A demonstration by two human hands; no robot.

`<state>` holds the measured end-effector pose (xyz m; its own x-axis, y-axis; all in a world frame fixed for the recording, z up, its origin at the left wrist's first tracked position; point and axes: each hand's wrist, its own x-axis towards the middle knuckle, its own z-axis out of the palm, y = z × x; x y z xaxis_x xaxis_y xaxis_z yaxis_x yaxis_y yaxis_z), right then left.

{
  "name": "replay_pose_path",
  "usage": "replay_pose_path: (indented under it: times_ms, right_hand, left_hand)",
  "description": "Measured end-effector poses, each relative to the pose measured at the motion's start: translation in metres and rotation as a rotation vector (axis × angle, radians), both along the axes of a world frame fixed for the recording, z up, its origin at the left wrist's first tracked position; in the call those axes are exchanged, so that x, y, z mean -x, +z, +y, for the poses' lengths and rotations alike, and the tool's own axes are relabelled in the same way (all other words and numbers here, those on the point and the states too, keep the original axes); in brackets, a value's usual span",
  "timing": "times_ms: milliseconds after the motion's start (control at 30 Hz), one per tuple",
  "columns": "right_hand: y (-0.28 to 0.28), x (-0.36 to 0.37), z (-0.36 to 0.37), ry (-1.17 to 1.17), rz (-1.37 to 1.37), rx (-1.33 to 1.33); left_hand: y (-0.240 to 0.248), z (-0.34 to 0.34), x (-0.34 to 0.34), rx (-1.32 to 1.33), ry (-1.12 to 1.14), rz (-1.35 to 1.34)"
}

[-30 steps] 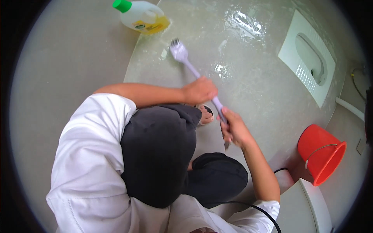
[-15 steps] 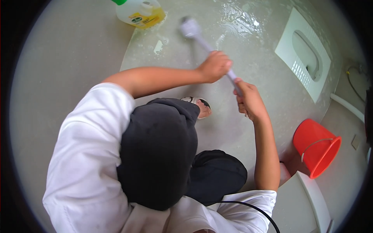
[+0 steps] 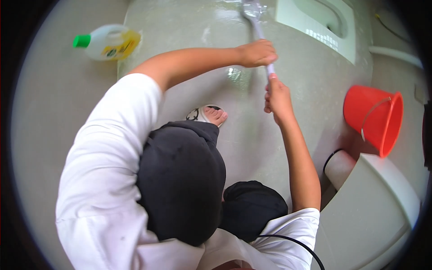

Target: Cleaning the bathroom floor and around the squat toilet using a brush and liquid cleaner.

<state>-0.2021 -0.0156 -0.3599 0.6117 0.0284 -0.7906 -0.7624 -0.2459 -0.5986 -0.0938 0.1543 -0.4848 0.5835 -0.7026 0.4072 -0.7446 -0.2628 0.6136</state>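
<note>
Shirt (image 3: 103,180), white, and trousers (image 3: 182,184), dark: filling the lower middle, the knees rising below the hands. Cable (image 3: 299,243), black: curving across the sleeve at lower right. Panel (image 3: 369,207), pale: occupying the lower right corner, its raised edge limiting room on that side. Cylinder (image 3: 339,170), whitish: lying beside the panel, partly hidden by it.

Sandal (image 3: 192,114), with a bare foot: resting on the floor (image 3: 252,153) ahead of the knee. Right hand (image 3: 279,96): holding the lower part of the brush handle, fingers curled around it. Left hand (image 3: 257,53): gripping the handle farther up, its fist wrapped narrow; a short length is showing between the two hands. Brush (image 3: 259,32), pale lilac: pointing away from the person, its blurred head reaching the top edge of view; floor contact cannot be told.

Bucket (image 3: 366,112), red: leaning with its mouth toward the right, a stretch of floor separating it from the right forearm. Bottle (image 3: 108,43), green-capped: lying left in view, well apart from the brush, its base meeting a floor seam. Squat toilet (image 3: 292,13), white: sitting just right of the brush head, its near edge slanting. Pipe (image 3: 396,55), white: running along the far right.
</note>
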Motion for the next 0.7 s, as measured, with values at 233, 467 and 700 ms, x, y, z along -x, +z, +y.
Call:
replay_pose_path:
  times_ms: [233,467,700]
  right_hand:
    - [0.059,-0.009,-0.173,-0.106,-0.083,-0.067]
    - [-0.027,0.044,-0.084,0.478,-0.352,0.139]
    - [-0.096,0.025,-0.135,-0.227,-0.394,0.431]
  left_hand:
    - [0.074,-0.157,0.024,0.139,0.261,0.014]
    - [0.016,-0.055,0.097,-0.203,0.137,0.200]
    - [-0.012,-0.207,-0.037,-0.336,-0.431,-0.176]
